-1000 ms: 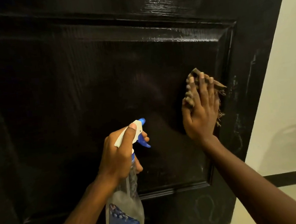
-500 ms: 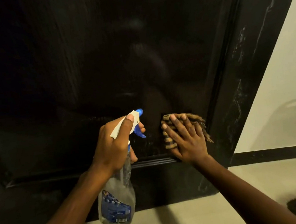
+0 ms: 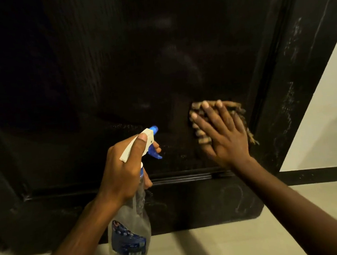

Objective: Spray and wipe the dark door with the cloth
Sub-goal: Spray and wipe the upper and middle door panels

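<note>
Cloth [image 3: 234,108] shifted slightly up door [image 3: 96,72] (right hand [image 3: 224,136] flat), spray bottle [image 3: 130,229] beside

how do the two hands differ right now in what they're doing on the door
The left hand is curled in a fist around the spray bottle, off the door; the right hand lies flat, fingers spread. The left hand holds a hard clear bottle with its thumb along the white sprayer; the right hand presses a brown striped cloth against the door's lower panel. Both are bare.
</note>
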